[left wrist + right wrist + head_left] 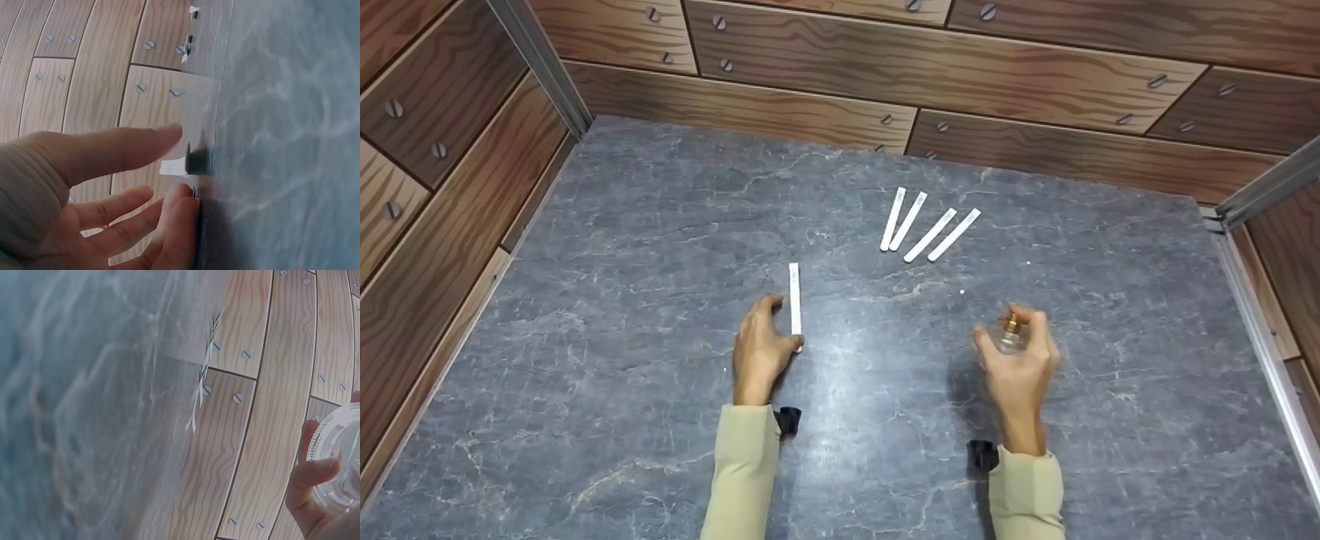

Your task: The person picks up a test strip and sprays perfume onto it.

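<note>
My left hand (pixel 761 349) is beside a narrow white paper strip (pixel 795 296), its thumb over the strip's near end. In the left wrist view, the strip's raised far end (pixel 173 166) shows between the thumb and the fingers (pixel 177 219), which are spread apart. Off to the right, my right hand (pixel 1020 360) grips a small clear glass perfume bottle (pixel 1010 342) with a gold-coloured neck, held above the table. The right wrist view shows the ridged round glass (pixel 337 444) of this bottle, with thumb and fingers around its edge.
Several more white paper strips (pixel 919 225) lie fanned out toward the back of the grey marbled table (pixel 645 225). Tiny white bits (pixel 961 292) dot the surface. Wood-patterned walls (pixel 810 60) enclose the back and sides, with metal posts (pixel 544 64) at the corners.
</note>
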Action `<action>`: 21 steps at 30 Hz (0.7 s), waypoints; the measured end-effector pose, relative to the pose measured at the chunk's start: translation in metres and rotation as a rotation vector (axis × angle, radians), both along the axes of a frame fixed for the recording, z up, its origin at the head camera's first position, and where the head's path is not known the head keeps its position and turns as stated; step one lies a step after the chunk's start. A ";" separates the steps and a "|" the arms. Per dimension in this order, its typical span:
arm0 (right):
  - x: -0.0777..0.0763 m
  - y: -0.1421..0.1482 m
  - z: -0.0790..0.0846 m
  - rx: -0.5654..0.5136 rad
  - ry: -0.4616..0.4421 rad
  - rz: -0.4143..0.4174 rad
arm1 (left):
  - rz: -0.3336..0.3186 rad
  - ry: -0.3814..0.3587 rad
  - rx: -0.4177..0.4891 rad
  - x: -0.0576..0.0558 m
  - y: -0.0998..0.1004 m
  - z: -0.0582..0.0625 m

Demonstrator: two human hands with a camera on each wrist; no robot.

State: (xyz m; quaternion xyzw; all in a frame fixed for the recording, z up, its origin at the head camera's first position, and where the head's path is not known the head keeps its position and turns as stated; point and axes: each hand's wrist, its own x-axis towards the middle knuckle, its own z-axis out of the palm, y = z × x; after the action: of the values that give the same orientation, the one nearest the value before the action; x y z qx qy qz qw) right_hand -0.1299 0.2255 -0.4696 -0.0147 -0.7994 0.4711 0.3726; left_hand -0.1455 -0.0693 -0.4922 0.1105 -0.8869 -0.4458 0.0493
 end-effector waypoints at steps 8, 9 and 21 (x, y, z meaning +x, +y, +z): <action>0.000 -0.001 0.001 0.013 0.000 0.000 | -0.005 0.020 -0.055 0.002 0.003 0.002; 0.001 -0.001 0.001 0.016 0.002 0.004 | -0.005 0.023 -0.062 0.002 0.003 0.002; 0.001 -0.002 0.002 0.036 0.038 0.036 | -0.006 0.075 -0.118 0.004 0.007 0.001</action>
State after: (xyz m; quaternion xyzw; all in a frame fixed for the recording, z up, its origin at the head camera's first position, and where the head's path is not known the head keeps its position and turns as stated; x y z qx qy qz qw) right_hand -0.1292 0.2237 -0.4674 0.0153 -0.8007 0.4636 0.3791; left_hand -0.1419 -0.0622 -0.4911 0.0880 -0.9095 -0.3968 0.0875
